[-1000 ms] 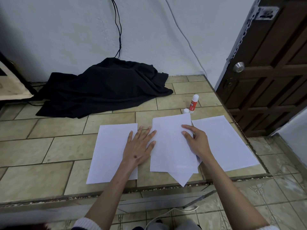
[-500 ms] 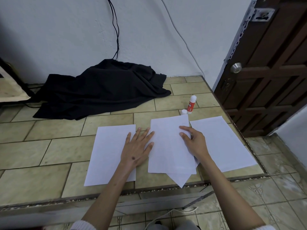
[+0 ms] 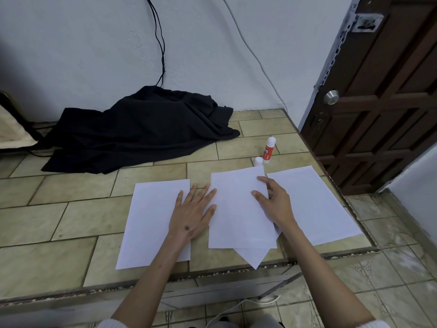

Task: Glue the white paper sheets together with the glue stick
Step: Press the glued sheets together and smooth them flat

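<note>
Paper sheets [image 3: 238, 209] — under both hands

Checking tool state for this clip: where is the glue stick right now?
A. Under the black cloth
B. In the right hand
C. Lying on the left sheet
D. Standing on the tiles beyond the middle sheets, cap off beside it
D: the glue stick stands upright on the tiles past the middle sheets, its cap beside it, and neither hand holds it.

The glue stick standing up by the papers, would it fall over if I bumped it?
Probably. The glue stick stands upright, tall and narrow, so a nudge would likely tip it. It looks round, so it might then roll across the tiled surface. It seems small and light.
</note>
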